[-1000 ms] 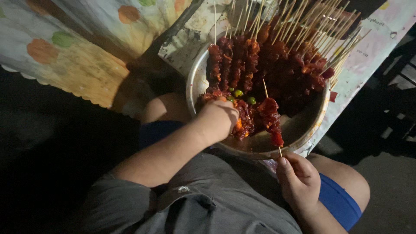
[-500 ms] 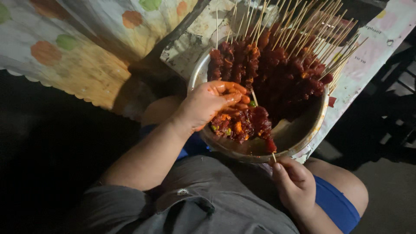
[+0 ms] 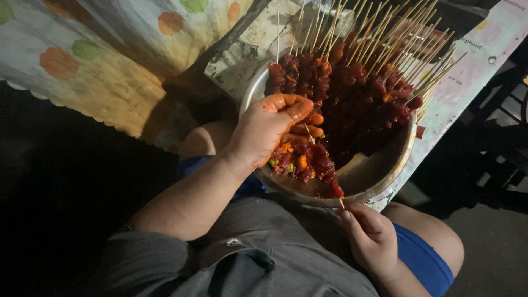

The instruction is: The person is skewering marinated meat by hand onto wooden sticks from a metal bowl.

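Skewered meat [image 3: 308, 162], red with marinade and dotted with orange and green vegetable bits, sits on a thin wooden stick at the near edge of a round metal bowl [image 3: 379, 170]. The left hand [image 3: 272, 129] is cupped over the far end of that skewer, fingers curled and smeared orange, pressing on the pieces at the stick's tip. The right hand [image 3: 371, 236] is just below the bowl's near rim, fingers closed in a pinch around the bare near end of the same stick. The bowl rests on the person's lap, against the edge of a surface covered with a pale printed cloth [image 3: 467, 71]. In the far half of the bowl lies a dense heap of finished skewers [image 3: 357, 93], dark red, their bare sticks fanning up and to the right. The near right part of the bowl shows bare metal. To the left hangs a cloth with orange and green spots [image 3: 99, 71]. Blue shorts [image 3: 421, 258] and a grey shirt [image 3: 264, 258] fill the near foreground.
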